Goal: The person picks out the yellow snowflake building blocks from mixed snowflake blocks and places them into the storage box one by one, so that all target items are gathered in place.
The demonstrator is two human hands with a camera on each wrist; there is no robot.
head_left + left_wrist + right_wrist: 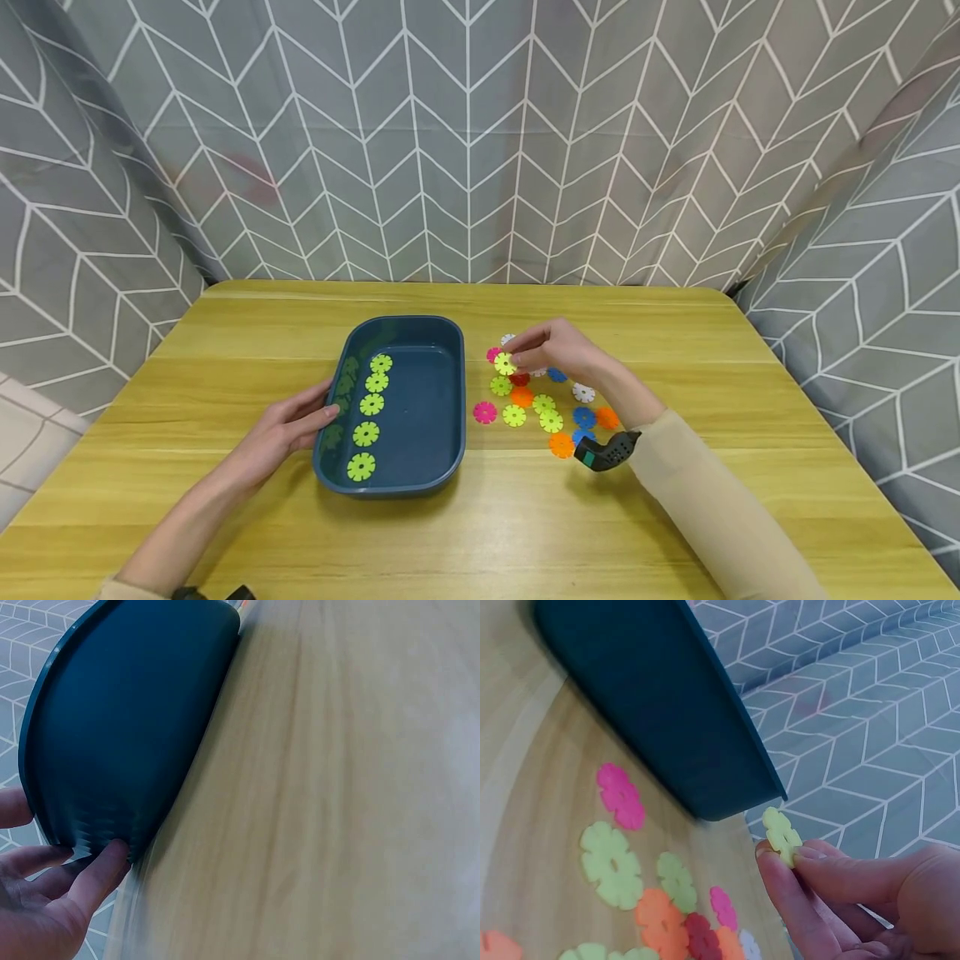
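My right hand (566, 350) pinches a yellow-green notched plastic disc (782, 836) between thumb and fingertips, above the loose discs. In the right wrist view the held disc stands tilted, beyond the tray's side. A dark blue plastic tray (457, 392) sits on the table with several yellow-green discs (366, 433) in a column along its left side. My left hand (288, 429) grips the tray's left side, thumb over the rim and fingers against the outer wall, as the left wrist view (64, 892) also has it.
Right of the tray lie scattered discs: pink (484, 412), orange (561, 445), blue (584, 416), white (582, 392), red (520, 379) and more yellow-green (551, 421). Some overlap. A patterned grey curtain (465, 142) hangs behind the wooden table (510, 533).
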